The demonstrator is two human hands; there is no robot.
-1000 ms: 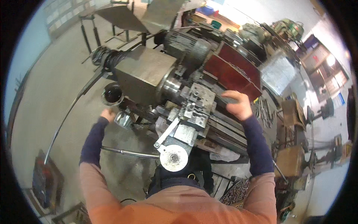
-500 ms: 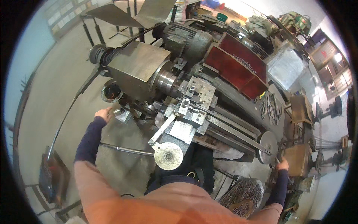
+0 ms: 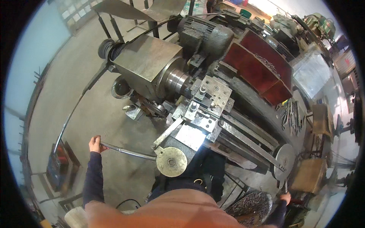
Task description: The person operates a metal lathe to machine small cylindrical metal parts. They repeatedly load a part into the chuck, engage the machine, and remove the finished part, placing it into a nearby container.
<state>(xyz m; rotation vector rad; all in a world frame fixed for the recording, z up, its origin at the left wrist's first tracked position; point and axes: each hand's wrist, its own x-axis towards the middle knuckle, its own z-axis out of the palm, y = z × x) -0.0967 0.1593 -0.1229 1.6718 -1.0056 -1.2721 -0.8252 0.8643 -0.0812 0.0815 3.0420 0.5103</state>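
My left hand [image 3: 96, 144] is closed on the end of a long metal lever [image 3: 127, 151] that runs out from the round plate [image 3: 171, 162] at the front of a lathe. At the right, my right hand [image 3: 286, 197] grips the small handle [image 3: 286, 185] on the handwheel [image 3: 284, 161]. Between the hands lies the tool slide [image 3: 191, 135], with bolted tool blocks [image 3: 199, 118] on top. The chuck [image 3: 177, 80] sits against the grey headstock [image 3: 149, 57], facing the tool blocks. Whether a workpiece is in it I cannot make out.
A red metal tray [image 3: 254, 67] with small parts stands behind the lathe, near a motor [image 3: 205, 35]. Wrenches [image 3: 291, 117] lie at the right. A container of small metal pieces [image 3: 249, 207] is by my right arm. A long rod [image 3: 75, 112] slopes down at the left.
My left hand has come down from beside the headstock and taken hold of the lever's end. My right hand has moved down with the handwheel's handle. The view has shifted.
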